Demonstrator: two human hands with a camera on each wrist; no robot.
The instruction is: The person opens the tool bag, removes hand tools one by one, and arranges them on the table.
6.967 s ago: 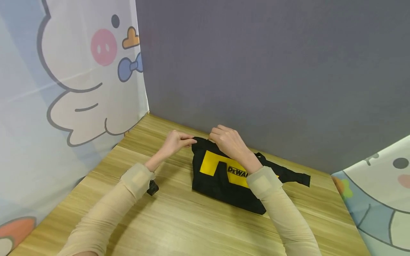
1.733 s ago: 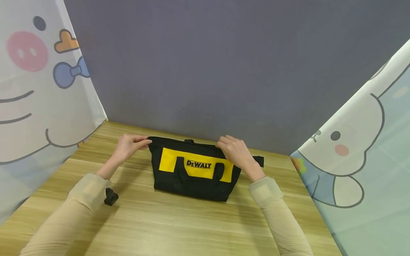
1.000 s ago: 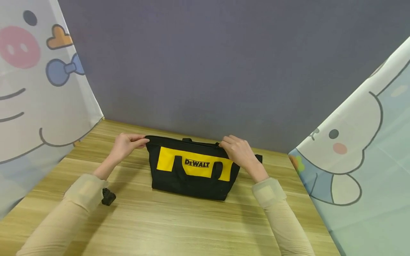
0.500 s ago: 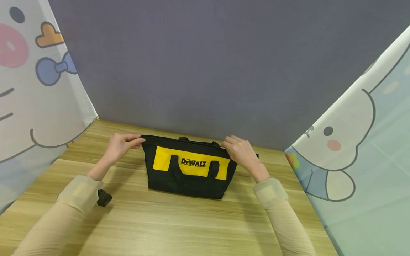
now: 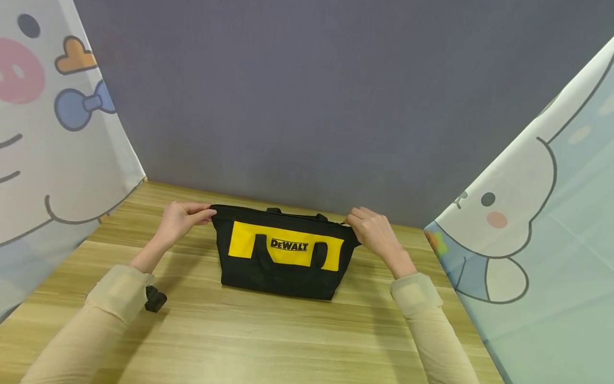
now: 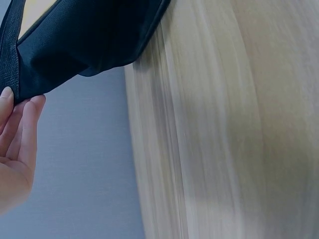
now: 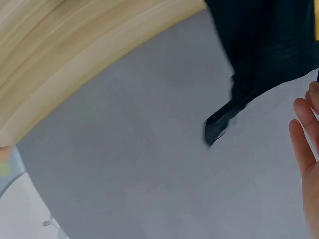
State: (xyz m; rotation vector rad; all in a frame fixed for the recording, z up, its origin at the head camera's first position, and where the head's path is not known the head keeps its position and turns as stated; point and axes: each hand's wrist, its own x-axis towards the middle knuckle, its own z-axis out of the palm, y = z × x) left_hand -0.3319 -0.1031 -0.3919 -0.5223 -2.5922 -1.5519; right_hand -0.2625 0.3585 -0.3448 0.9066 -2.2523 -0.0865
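Observation:
A black and yellow tool bag (image 5: 283,280) with DEWALT lettering stands upright on the wooden table, its two handles hanging over the front. At its top left corner my left hand (image 5: 177,221) pinches the fabric between thumb and fingers. In the left wrist view that same hand (image 6: 17,144) holds the corner of the bag (image 6: 84,42). My right hand (image 5: 375,229) is at the top right end of the zipper, its fingertips pinching the zipper pull, which they mostly hide. The right wrist view cuts off the right hand (image 7: 306,134) beside the bag's end (image 7: 274,59).
A grey wall (image 5: 297,106) rises close behind the bag. Printed cartoon sheets hang at the left (image 5: 43,160) and right (image 5: 542,240). Bare wood of the table (image 5: 268,341) lies in front of the bag. A small black object (image 5: 155,300) shows beside the left cuff.
My right hand has travelled rightward along the bag's top, from near the left corner to the right end. The zipper line behind it now looks drawn together. My left hand keeps its corner.

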